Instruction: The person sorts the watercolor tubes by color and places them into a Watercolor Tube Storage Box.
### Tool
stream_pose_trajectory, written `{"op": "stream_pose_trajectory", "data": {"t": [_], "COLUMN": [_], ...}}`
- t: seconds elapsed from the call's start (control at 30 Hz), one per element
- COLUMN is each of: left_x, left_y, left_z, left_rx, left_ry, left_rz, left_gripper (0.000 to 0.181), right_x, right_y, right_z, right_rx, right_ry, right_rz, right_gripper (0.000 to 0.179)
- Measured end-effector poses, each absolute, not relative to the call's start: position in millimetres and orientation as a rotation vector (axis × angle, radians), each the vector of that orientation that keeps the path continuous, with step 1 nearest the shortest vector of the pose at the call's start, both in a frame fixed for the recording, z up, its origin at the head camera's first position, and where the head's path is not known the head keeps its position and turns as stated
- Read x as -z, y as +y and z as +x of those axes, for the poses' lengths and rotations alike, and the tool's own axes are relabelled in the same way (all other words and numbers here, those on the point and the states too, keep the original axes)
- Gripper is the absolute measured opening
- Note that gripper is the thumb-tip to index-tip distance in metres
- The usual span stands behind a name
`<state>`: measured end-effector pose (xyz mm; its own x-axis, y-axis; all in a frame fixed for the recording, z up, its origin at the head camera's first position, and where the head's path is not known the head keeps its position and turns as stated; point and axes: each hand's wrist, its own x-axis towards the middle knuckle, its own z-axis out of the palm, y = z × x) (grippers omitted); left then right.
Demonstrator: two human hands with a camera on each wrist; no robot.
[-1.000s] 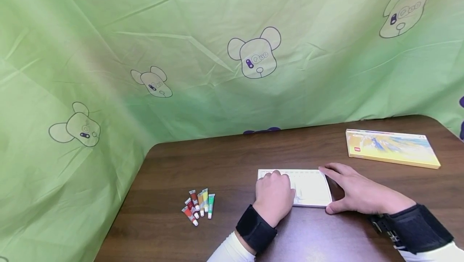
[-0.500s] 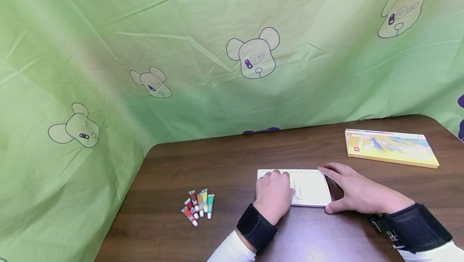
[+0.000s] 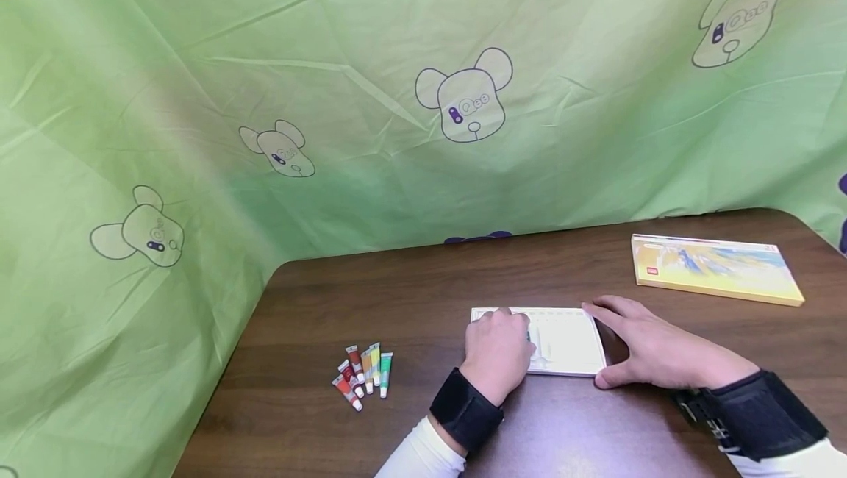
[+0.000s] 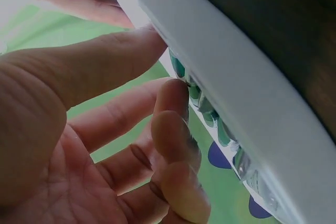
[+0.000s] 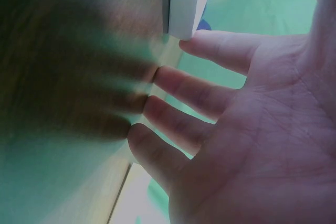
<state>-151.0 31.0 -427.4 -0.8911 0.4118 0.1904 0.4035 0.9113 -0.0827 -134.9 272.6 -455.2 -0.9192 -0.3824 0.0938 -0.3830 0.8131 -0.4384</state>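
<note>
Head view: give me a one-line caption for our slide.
Left hand and right hand at a white tray, six small tubes to its left, yellow box beyond.

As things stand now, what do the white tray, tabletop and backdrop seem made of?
White tray: probably moulded plastic, satin; its wall looks smooth and even.
Tabletop: wood or wood-look laminate, satin; dark grain and glare show.
Backdrop: thin fabric, perhaps synthetic, with creases and soft sheen.

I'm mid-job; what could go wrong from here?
The left fingers sit close beside several green items in the tray and might knock one loose. The right hand touches the tray only at its right end, so a push could slide it. Loose tubes lie near the left sleeve, which might brush them.
</note>
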Motion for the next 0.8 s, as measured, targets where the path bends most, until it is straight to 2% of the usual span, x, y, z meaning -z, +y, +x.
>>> {"op": "stream_pose_trajectory", "data": {"t": [0.53, 0.8], "left_x": [425.3, 420.0], "left_y": [27.5, 14.9], "left_z": [-150.1, -154.7], "left_rx": [-0.03, 0.073], "left_ry": [-2.788, -2.762], "left_rz": [-0.655, -0.633], "left_gripper": [0.023, 0.018], "right_x": [453.5, 454.3], "right_y": [273.5, 273.4], "right_z": [-135.0, -135.1], "right_rx": [-0.732, -0.715], "right_ry": [-3.011, -3.012], "right_rz": [0.62, 0.623], "right_gripper": [0.109, 0.108]}}
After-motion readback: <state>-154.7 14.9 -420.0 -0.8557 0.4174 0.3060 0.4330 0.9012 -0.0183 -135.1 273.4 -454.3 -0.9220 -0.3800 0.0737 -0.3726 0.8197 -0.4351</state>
